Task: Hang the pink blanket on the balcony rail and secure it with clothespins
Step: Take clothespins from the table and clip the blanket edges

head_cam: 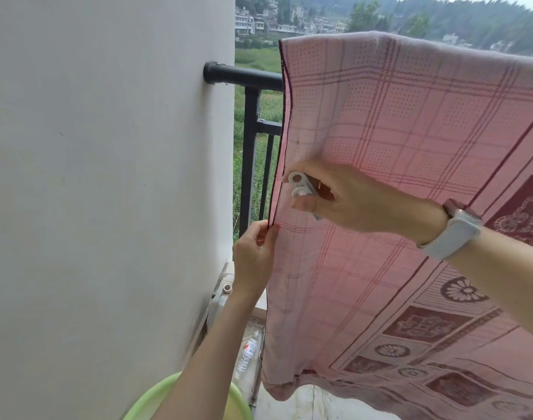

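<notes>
The pink checked blanket [395, 153] hangs draped over the black balcony rail [247, 75], covering most of it on the right. My left hand [254, 256] pinches the blanket's dark left edge about halfway down. My right hand [350, 198], with a white watch on its wrist, holds a white clothespin [301, 184] against the blanket just inside that same edge, a little above my left hand. The clothespin's jaws are hidden by my fingers.
A white wall [107, 177] fills the left side, where the rail ends. A green basin [156, 401] sits on the floor below my left arm. A plastic bottle [248, 353] and other clutter lie at the wall's foot by the railing bars [250, 165].
</notes>
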A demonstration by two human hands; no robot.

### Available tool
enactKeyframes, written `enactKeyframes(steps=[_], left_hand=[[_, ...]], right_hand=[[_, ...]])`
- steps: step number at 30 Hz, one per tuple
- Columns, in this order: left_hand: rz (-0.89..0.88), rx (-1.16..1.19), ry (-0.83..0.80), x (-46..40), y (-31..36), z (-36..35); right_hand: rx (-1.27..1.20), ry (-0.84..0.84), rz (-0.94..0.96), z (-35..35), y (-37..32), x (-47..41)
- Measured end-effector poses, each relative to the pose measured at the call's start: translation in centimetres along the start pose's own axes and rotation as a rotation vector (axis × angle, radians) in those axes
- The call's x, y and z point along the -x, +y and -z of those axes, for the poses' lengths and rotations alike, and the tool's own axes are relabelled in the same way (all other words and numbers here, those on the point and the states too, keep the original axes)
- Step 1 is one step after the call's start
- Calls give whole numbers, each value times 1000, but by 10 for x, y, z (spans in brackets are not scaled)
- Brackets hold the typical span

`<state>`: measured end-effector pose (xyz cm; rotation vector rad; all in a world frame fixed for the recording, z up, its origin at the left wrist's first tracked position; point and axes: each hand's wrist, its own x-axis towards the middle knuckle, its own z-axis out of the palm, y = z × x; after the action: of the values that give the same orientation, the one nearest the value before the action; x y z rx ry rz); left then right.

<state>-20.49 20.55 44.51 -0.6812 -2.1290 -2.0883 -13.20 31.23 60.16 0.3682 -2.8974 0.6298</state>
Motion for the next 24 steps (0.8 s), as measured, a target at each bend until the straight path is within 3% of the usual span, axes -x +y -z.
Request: enactKeyframes(steps=[6,17,24], left_hand=[[-140,-178,-10,0,-6,4],[-176,-363,53,8,-4,13],[-151,-376,67,10,-1,14]], right_hand=[[-8,-27,84,3,-15,-35],[521,-143,169,2,-20,-65],[919,-118,350,-6,-12,-56]])
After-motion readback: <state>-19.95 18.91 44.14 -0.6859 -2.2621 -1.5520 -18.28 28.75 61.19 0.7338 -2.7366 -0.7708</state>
